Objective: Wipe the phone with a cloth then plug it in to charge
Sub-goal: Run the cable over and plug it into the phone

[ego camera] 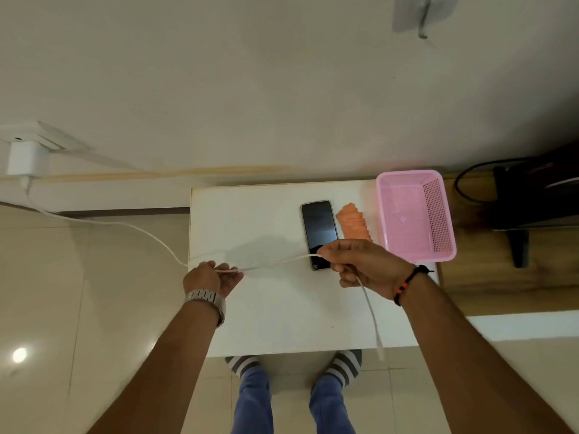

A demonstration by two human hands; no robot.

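Phone (319,234) flat on white table (266,308), screen up, far-right part of top.

Nearest table's front edge: cable plug end (380,352), hanging free from right hand (360,264).

Mid table: right hand clamped on white cable (275,262), just over phone's near end. Left hand (210,277) at table's left edge, fingers curled on same cable. Hands apart.

Farther: orange cloth (354,223) between phone and pink basket (415,214).

Beyond table, far left: charger (26,159) in wall socket.

Step, by judgement: plugging stage. Next: slide grip to plug, line up with phone's near-end port.

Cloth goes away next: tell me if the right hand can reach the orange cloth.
Probably yes. The orange cloth lies uncovered just beyond the right hand, beside the phone. But that hand grips the charging cable.
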